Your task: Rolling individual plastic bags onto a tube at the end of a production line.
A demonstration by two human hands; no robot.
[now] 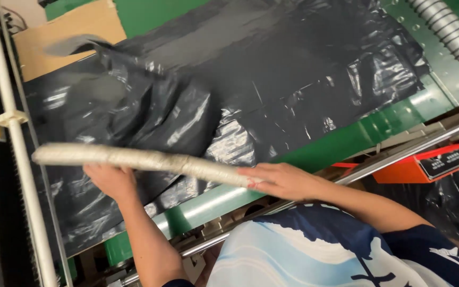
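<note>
Holding long pale roll (144, 159) over black plastic sheet (240, 90), left hand (113, 180) underneath, right hand (282, 180) clasping end; probably slipping if left grip loosens.

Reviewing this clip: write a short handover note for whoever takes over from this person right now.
Left hand: gripping the long pale wrapped roll from below, near its left part.
Right hand: closed on the roll's right end.
The roll is held level above the black plastic sheeting spread over the green machine bed.
Done: roll is lifted off the bed.
Left: roll is not yet set down anywhere.
</note>
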